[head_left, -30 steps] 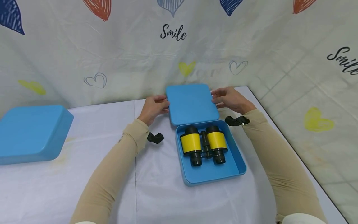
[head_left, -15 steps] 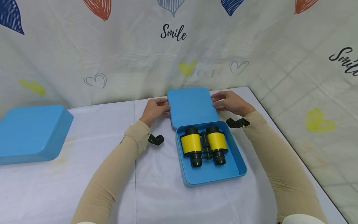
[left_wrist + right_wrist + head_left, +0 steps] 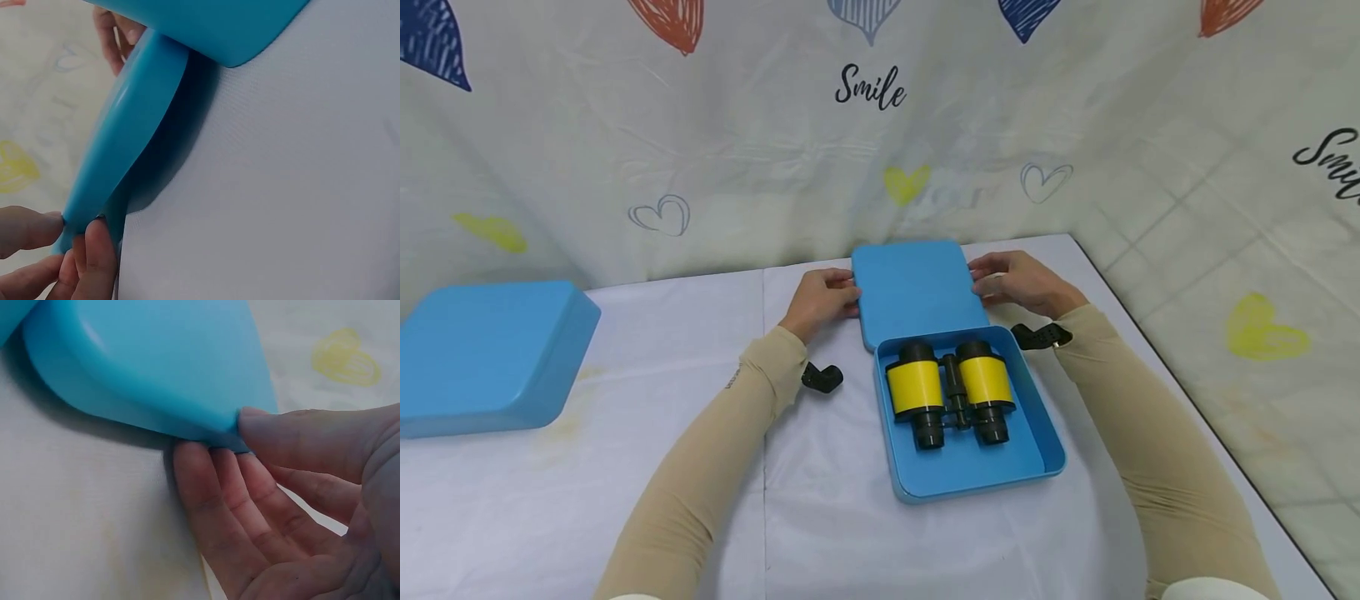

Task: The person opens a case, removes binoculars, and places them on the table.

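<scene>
A blue box lid (image 3: 917, 292) lies behind an open blue box (image 3: 970, 487), its near edge meeting the box's back rim. My left hand (image 3: 822, 300) pinches the lid's left side; in the left wrist view the thumb (image 3: 37, 230) and fingertips (image 3: 100, 247) close on its rim. At the right side my right hand (image 3: 1022, 282) pinches the lid too, thumb (image 3: 269, 428) on the outer edge and fingers (image 3: 200, 475) under it. Black and yellow binoculars (image 3: 957, 393) rest in the box. In both wrist views a shadow shows beneath the lid.
Another blue case (image 3: 482, 358), upside down or shut, I cannot tell which, stands at the left. A white cloth covers the table (image 3: 820, 517). The printed curtain (image 3: 760, 167) hangs close behind the table's back edge, and more curtain lines the right side.
The lid has come down and slightly toward me, with both hands moving along on its sides. The box and the binoculars stay where they were on the table.
</scene>
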The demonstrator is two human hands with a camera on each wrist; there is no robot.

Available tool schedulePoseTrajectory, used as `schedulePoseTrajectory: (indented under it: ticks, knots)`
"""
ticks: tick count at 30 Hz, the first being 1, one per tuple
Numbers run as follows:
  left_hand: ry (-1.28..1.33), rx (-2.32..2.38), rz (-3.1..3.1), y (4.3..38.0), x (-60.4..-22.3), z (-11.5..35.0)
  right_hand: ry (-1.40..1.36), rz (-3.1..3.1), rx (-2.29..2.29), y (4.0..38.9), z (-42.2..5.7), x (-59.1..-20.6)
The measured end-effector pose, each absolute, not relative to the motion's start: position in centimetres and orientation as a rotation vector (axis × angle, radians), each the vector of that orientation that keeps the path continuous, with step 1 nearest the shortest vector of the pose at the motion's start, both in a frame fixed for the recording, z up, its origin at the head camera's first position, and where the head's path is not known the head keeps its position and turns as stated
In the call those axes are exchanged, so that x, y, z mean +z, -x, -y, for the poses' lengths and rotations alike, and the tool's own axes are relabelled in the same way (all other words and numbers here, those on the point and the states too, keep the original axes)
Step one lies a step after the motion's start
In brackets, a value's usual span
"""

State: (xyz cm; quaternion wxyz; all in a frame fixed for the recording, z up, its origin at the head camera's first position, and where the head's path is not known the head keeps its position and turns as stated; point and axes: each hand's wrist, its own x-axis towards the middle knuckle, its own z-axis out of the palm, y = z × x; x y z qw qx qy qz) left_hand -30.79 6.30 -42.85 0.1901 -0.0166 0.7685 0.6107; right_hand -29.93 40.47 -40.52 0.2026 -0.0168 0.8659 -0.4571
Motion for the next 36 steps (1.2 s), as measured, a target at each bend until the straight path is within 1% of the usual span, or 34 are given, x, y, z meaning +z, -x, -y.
schedulePoseTrajectory:
  ticks: [6,17,36]
  knots:
    - [0.023,1.707,-2.167,30.6,-42.8,-6.5,0.062,-2.443,-1.236,29.7,-40.5,-40.7]
    - [-0.026,1.548,-2.306,30.2,-42.5,-6.7,0.085,-2.459,-1.198,29.5,-40.4,-40.7]
    - [-0.232,1.186,-2.591,29.6,-42.1,-7.0,0.108,-2.53,-1.105,28.9,-40.0,-40.5]
